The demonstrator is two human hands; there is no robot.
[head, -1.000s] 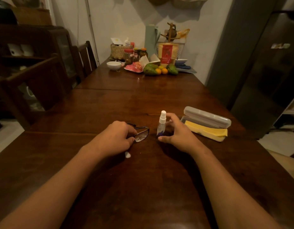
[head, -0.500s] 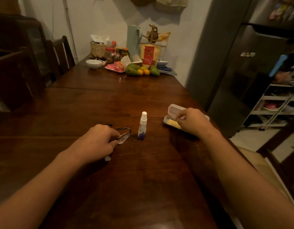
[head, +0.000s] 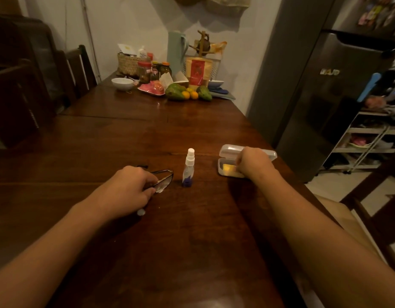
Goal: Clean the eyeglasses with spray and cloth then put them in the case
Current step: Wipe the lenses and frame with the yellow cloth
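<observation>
My left hand [head: 131,188] rests on the dark wooden table [head: 192,252] and grips the black-framed eyeglasses [head: 163,182], one lens sticking out to the right of my fingers. A small clear spray bottle [head: 188,168] with a white nozzle stands upright by itself just right of the glasses. Further right lies the open white glasses case [head: 225,152], lid tipped back. My right hand [head: 252,162] reaches into the case with fingers curled down on the yellow cloth [head: 228,168] inside; most of the cloth is hidden by the hand.
A small white cap [head: 140,211] lies by my left wrist. At the far end stand a white bowl [head: 122,83], jars, a basket, a pink plate and green and orange fruit [head: 187,94]. Chairs line the left side; a grey refrigerator [head: 325,96] and a shelf rack stand to the right.
My right hand let go of the spray bottle and moved right into the open case, onto the yellow cloth. The bottle stays standing. My left hand kept hold of the glasses.
</observation>
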